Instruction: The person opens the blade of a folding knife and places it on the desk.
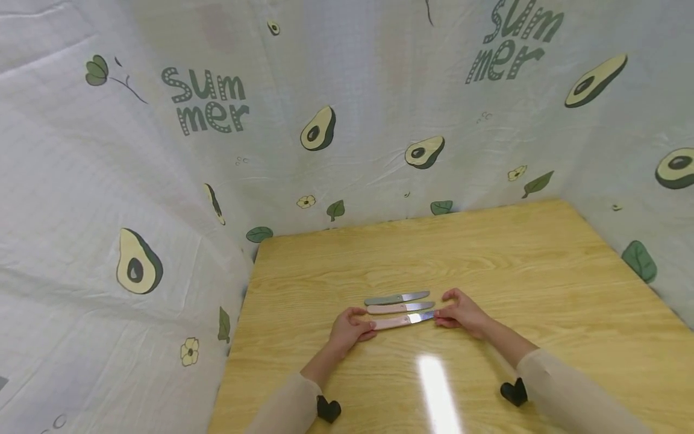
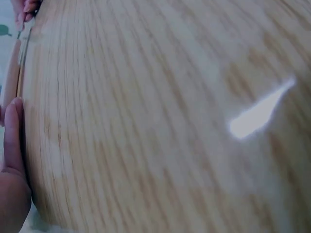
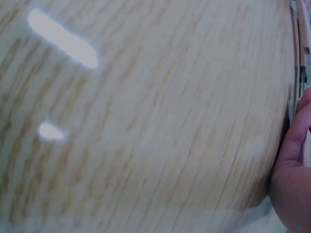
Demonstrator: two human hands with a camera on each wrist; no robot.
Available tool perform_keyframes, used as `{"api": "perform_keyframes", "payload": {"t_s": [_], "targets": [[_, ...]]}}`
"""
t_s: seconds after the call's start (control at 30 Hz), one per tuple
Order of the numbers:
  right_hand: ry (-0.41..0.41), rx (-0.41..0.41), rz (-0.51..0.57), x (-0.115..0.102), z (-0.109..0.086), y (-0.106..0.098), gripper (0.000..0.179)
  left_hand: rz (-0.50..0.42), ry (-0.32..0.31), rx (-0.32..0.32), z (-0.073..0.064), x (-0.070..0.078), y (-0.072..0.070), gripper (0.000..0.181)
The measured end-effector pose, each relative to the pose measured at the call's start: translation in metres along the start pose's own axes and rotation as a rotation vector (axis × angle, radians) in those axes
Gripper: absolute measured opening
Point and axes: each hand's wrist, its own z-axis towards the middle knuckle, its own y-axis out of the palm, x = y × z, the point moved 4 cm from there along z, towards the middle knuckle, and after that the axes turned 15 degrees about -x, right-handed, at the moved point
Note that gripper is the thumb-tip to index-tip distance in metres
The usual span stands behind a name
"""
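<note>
Three table knives lie side by side, blades toward the right, in the head view. Farthest back is a knife with a grey-green handle [image 1: 382, 300]. In front of it lies a pink-handled knife [image 1: 386, 309], and nearest me is another pink-handled knife [image 1: 393, 323]. My left hand [image 1: 349, 330] holds the handle end of this nearest knife between thumb and fingers. At the other end, my right hand [image 1: 461, 313] pinches the blade tip. The left wrist view shows the left thumb [image 2: 13, 141] along the handle; the right hand [image 3: 294, 145] is at the edge of its own view.
The knives are on a wood-grain table [image 1: 488, 253]. A white cloth [image 1: 368, 78] printed with avocados hangs behind it and along both sides. A bright light reflection [image 1: 438, 392] lies on the tabletop in front of the hands.
</note>
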Motion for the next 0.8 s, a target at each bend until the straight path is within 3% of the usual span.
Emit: {"api": "perform_keyframes", "payload": {"t_s": [0.27, 0.8], "targets": [[0.063, 0.11, -0.01, -0.002, -0.001, 0.001, 0.078, 0.119, 0.02, 0.112, 0.001, 0.002, 0.002, 0.077], [0.096, 0.223, -0.099, -0.003, 0.002, 0.006, 0.103, 0.234, -0.004, 0.202, 0.0, 0.009, 0.0, 0.073]]}}
